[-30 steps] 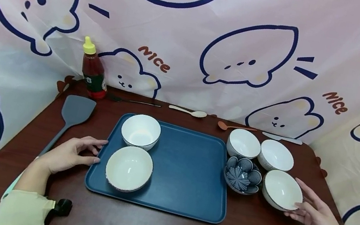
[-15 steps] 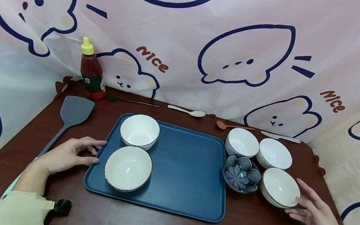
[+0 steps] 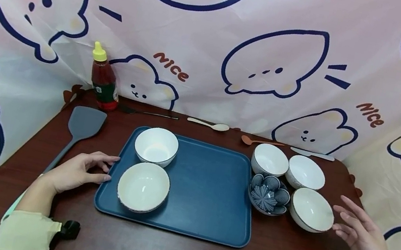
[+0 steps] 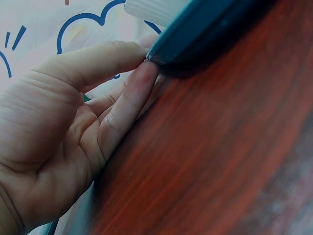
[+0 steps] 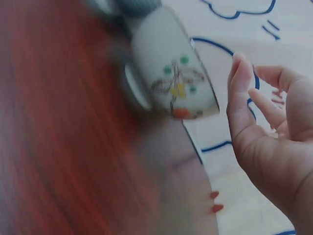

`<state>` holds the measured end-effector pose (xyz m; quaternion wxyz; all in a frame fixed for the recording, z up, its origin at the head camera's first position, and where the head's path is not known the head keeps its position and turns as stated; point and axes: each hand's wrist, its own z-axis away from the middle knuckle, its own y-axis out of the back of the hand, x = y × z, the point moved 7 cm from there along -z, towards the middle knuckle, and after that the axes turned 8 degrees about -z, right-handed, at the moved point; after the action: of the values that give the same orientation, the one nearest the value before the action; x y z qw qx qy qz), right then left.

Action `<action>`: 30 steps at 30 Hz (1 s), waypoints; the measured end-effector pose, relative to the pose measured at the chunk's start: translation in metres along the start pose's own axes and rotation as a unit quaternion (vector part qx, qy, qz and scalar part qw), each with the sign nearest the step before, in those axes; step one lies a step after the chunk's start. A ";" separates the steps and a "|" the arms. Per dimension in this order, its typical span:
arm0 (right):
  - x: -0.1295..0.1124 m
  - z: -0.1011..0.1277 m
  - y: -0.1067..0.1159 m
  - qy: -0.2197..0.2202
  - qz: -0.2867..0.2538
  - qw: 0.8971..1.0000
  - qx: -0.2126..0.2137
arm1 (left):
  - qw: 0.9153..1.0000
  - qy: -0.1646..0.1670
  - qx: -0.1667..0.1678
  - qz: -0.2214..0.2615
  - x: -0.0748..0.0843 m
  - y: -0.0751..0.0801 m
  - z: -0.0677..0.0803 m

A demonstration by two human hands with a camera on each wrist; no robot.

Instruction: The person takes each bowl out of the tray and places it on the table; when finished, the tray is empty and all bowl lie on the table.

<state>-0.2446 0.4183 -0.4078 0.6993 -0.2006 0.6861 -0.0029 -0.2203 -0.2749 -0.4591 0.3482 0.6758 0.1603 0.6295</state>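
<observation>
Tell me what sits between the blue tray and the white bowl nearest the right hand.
In the head view, the blue flower-patterned dish sits between the blue tray and the white bowl by the right hand.

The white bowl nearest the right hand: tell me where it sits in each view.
Head: the white bowl stands right of centre, on the table beside the patterned blue dish, just left of the right hand.
Left wrist: not in it.
Right wrist: upper centre, seen from the side, apart from the fingers.
Shared landmark: the right hand.
</observation>
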 end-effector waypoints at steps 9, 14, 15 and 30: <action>-0.001 -0.015 -0.048 0.004 -0.003 0.997 -0.073 | 1.000 0.007 -0.001 0.004 -0.001 0.000 0.001; 0.003 -0.025 -0.073 -0.021 0.078 0.993 -0.083 | 1.000 0.005 0.000 0.004 -0.001 0.000 0.000; 0.004 -0.028 -0.078 -0.028 0.098 0.992 -0.079 | 1.000 0.004 0.000 0.004 -0.001 0.000 0.000; 0.035 -0.073 -0.174 -0.090 0.162 0.976 -0.111 | 1.000 0.002 0.000 0.000 -0.001 0.000 0.000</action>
<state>-0.2654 0.2288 -0.3903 0.7227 -0.1623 0.6399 0.2046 -0.2203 -0.2755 -0.4596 0.3482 0.6747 0.1612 0.6305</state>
